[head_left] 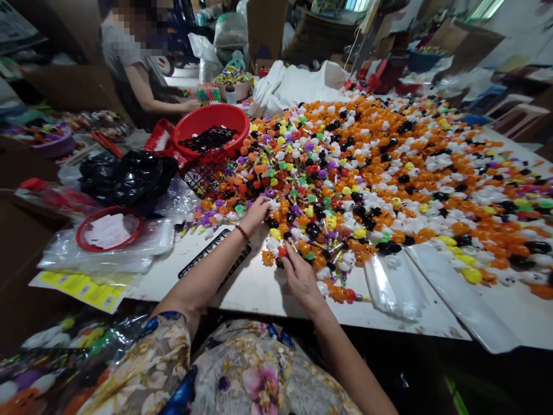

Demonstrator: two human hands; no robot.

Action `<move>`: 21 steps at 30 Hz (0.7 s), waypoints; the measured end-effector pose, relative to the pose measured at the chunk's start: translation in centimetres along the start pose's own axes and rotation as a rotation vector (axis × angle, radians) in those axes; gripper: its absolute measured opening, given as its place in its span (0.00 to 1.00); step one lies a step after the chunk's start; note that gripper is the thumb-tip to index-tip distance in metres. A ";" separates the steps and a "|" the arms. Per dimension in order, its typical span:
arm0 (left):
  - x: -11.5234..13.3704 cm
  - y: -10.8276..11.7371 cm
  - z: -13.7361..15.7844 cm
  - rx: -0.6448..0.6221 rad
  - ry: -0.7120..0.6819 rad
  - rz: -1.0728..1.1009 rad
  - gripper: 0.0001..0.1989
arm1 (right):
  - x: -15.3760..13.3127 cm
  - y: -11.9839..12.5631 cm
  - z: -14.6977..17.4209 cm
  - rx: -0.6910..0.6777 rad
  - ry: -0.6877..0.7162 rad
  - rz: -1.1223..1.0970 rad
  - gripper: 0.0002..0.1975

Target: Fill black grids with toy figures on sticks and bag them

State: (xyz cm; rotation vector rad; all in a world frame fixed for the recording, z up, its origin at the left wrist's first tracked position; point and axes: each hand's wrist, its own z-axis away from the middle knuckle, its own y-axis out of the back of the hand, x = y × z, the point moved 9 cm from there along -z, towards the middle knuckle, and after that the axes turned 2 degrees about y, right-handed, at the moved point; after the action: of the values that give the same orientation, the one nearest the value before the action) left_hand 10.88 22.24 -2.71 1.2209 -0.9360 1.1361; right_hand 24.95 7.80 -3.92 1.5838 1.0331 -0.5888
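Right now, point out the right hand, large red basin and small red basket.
Right hand point(303, 283): head view, back of hand.
Large red basin point(207, 117): head view, inner far wall.
Small red basket point(80, 233): head view, left rim.

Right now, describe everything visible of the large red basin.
The large red basin is round, open-topped and smooth, apparently plastic. It sits upright beyond the left hand, beside the colourful toy pile. Black lattice lies inside it; a second lattice lies close in front, contact unclear. The left hand is apart from it.
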 end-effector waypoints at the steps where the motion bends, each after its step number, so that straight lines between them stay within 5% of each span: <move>1: -0.4 0.3 1.1 -0.028 0.019 0.038 0.06 | -0.3 0.2 -0.2 0.011 0.007 -0.015 0.21; 9: -4.9 0.4 9.3 -0.259 0.285 0.611 0.09 | -1.9 2.1 -0.7 0.152 0.046 -0.054 0.16; 21: -4.9 -0.7 11.8 -0.284 0.077 0.280 0.14 | -3.6 1.2 0.0 -0.002 0.150 0.057 0.14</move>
State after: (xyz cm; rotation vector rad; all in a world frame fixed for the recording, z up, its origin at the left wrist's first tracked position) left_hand 11.05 9.85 -5.94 0.8280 -1.1902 1.2102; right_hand 24.22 6.64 -0.39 1.6695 1.0945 -0.4350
